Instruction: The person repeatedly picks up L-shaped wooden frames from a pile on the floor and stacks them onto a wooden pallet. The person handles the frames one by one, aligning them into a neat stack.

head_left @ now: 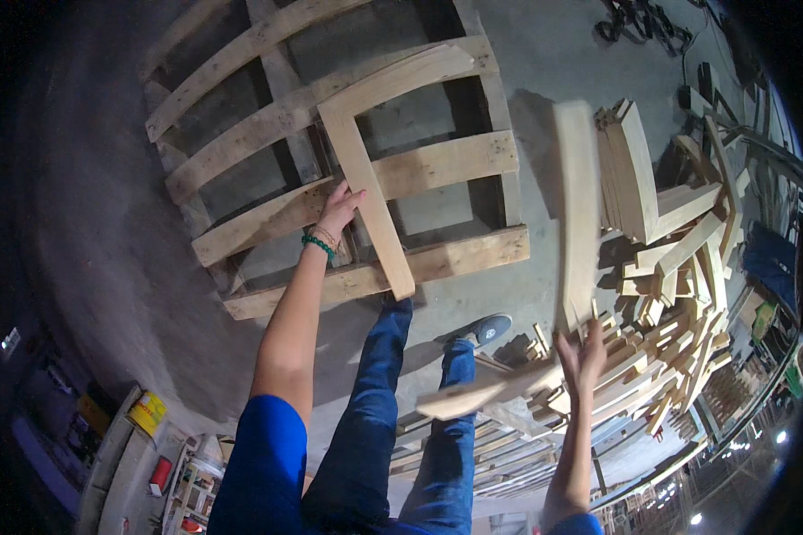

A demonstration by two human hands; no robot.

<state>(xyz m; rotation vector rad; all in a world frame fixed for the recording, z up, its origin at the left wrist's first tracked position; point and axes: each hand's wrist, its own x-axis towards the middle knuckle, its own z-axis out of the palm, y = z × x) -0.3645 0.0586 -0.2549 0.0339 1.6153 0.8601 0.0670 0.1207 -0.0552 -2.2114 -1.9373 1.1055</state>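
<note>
The left hand lies with fingers spread against an L-shaped wooden piece, touching the left edge of its long leg but not closed around it. A green bead bracelet sits on that wrist. The L-shaped piece rests on top of a wooden pallet on the concrete floor; its long leg runs from the hand toward the near edge of the pallet, and its short leg stretches to the far right.

The right hand is open, fingers apart, its fingertips at or just under the near end of a long plank, which stands blurred and nearly upright above it; whether the fingers actually touch it cannot be told. A shorter board lies just left of this hand. Right of the plank a heap of cut wood pieces spreads across the floor. Between the arms, blue jeans and a grey shoe show.
</note>
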